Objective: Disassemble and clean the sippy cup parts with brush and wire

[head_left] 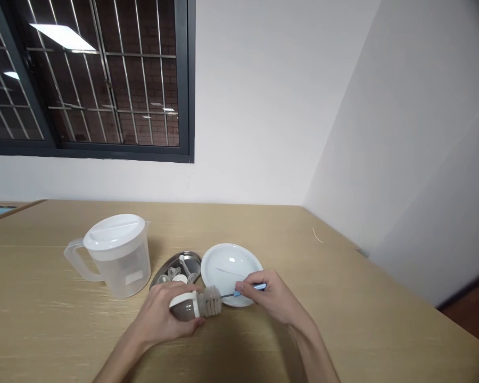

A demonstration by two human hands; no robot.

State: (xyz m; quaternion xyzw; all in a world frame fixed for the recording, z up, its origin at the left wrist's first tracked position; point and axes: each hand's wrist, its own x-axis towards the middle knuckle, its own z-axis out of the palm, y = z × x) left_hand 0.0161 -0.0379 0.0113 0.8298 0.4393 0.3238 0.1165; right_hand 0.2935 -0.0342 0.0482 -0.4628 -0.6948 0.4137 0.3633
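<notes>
At lower centre, your left grip (162,311) is clasping the bottle (187,309) sideways; your right grip (270,293) is pinching the blue tool (261,286), its shaft meeting the ribbed neck (211,301). Crooked pushing could be snagging it or twisting the bottle loose.

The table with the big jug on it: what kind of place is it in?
It looks like a plain indoor room, perhaps a workroom. You can see a barred window, bare white walls and a wide wood-coloured table.
</notes>
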